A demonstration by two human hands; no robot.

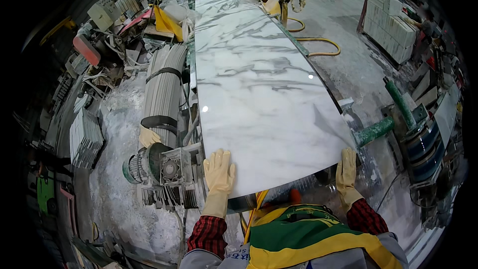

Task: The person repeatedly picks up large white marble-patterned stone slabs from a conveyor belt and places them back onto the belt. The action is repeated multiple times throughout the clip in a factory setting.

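Note:
A long polished slab of white marble point(259, 119) with grey veins lies flat before me and stretches away to the far end. My left hand point(219, 172), in a cream rubber glove, rests with its fingers stretched out on the slab's near left corner. At the near right corner my right hand point(347, 172), gloved alike, lies along the edge with its fingers straight. Neither hand is wrapped round anything. The slab hides most of what carries it.
To the left stand a dusty motor point(149, 164) and a bundle of long grey strips point(164, 79), with a loose glove point(149, 136) beside it. Green rollers point(376, 130) jut out at right. Stacked slabs point(388, 27) stand far right. A yellow hose point(326, 45) loops over the floor.

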